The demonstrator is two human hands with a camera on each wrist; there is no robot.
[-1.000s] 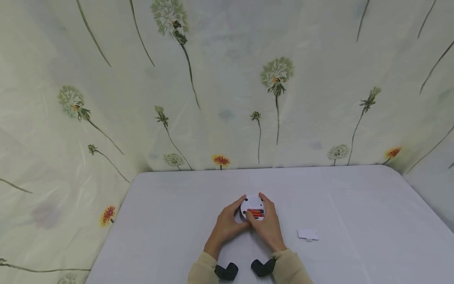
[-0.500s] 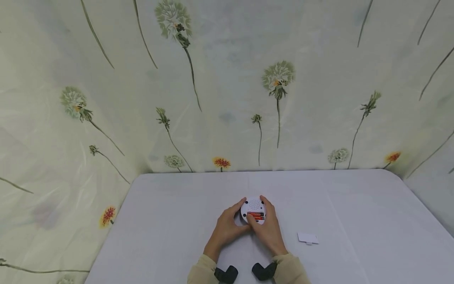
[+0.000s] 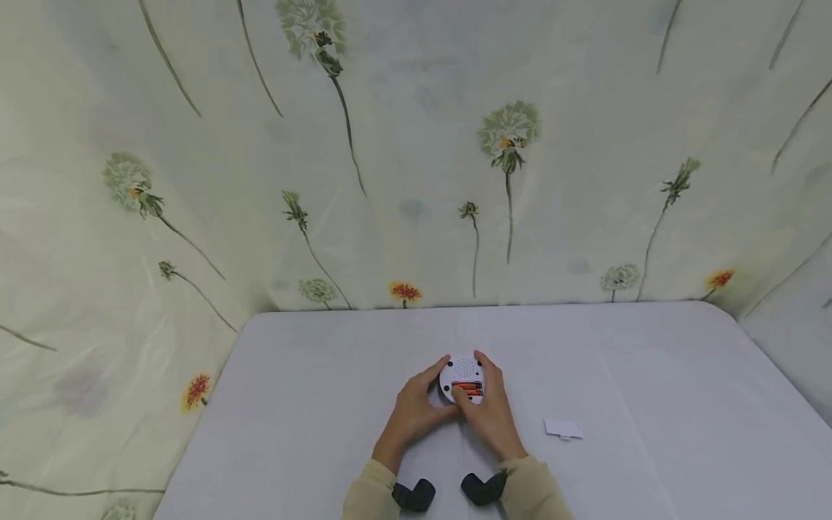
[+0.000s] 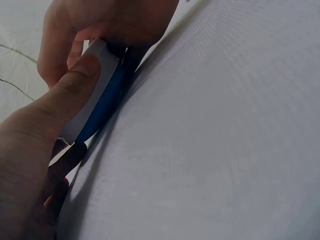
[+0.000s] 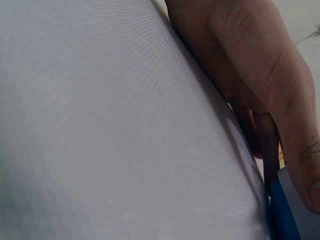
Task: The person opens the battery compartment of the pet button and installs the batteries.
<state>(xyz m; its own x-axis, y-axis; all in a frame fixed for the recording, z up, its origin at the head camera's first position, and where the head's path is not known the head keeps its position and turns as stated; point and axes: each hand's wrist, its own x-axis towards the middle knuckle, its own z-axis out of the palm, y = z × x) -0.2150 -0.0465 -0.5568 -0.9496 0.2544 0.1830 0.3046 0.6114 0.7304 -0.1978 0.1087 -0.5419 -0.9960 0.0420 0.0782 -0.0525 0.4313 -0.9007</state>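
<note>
Both hands hold a round white battery-powered device (image 3: 463,367) near the middle of the table, its back facing up with speaker holes and small dark feet. Red batteries (image 3: 471,388) lie in its uncovered compartment. My left hand (image 3: 414,406) grips the left rim, fingers at the far side and thumb near the front edge. Around the right rim curl the fingers of my right hand (image 3: 489,413), its thumb pressing at the left end of the batteries. The left wrist view shows the device's blue side (image 4: 106,105) close over the cloth; the right wrist view catches only its corner.
A small white battery cover (image 3: 563,429) with a tab lies on the white-covered table (image 3: 312,404), right of the hands. Black angled pieces (image 3: 414,495) stick out at both sleeves. Behind the table's far edge hangs a flower-printed curtain (image 3: 416,144).
The hands keep the same grip on the device, the right thumb staying at the batteries. The whole head view shifts slightly down and back up; the battery cover has stayed put.
</note>
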